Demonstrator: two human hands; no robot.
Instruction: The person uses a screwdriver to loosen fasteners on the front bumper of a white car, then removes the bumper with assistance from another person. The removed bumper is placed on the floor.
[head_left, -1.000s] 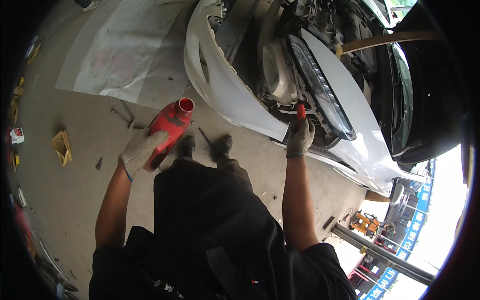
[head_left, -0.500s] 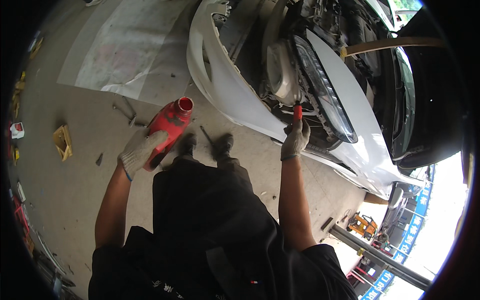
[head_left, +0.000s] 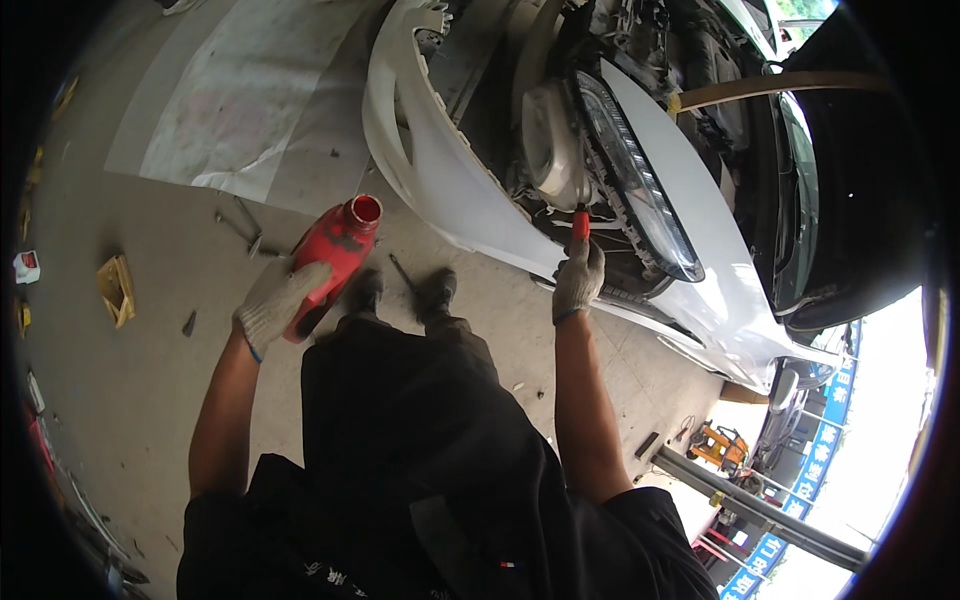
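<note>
Just off the near end of the white bumper [head_left: 445,200], my right hand [head_left: 578,280] is curled round a red handle [head_left: 581,228] — fingers closed on it, the grip's long axis pointing away from me, into the gap between the bumper and the headlight [head_left: 640,175]. Whether its far tip touches anything in there, I cannot tell. Of my two hands, this one is much the nearer to the headlight.

Well to the left, above the floor [head_left: 520,345], my left hand [head_left: 285,305] holds a red bottle [head_left: 335,255], fingers wrapped about its body. The bottle is tilted, its long axis slanting from my wrist up and to the right, so the open mouth [head_left: 366,210] sits on the bumper's side — well apart from the red handle.

Down on the floor, near the closest edge of the pale sheet [head_left: 235,110], lies a metal tool [head_left: 243,230]; a yellow box [head_left: 116,290] is farther left.
</note>
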